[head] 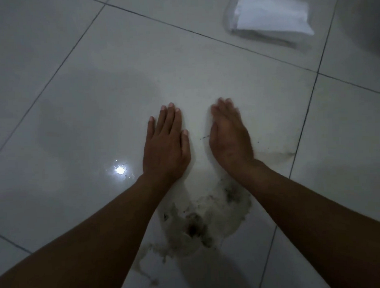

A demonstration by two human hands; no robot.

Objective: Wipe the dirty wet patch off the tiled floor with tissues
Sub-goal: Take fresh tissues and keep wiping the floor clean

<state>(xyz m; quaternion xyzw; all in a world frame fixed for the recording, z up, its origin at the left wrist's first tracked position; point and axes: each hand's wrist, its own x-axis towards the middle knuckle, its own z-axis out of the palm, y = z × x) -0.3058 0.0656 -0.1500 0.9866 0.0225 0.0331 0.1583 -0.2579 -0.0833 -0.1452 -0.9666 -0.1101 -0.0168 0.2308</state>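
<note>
Both the left hand (166,144) and the blurred right hand (228,136) look flat, fingers straight, holding nothing; reaching far right for the tissues (270,14), a forearm could smear the near dirty patch (200,219).

Both hands lay open over the tiled floor (73,51): left hand (166,144) flat, right hand (229,138) blurred, maybe lifted. Dirty wet patch (200,225) sat btwn forearms; tissue pack (270,16) far right.
</note>
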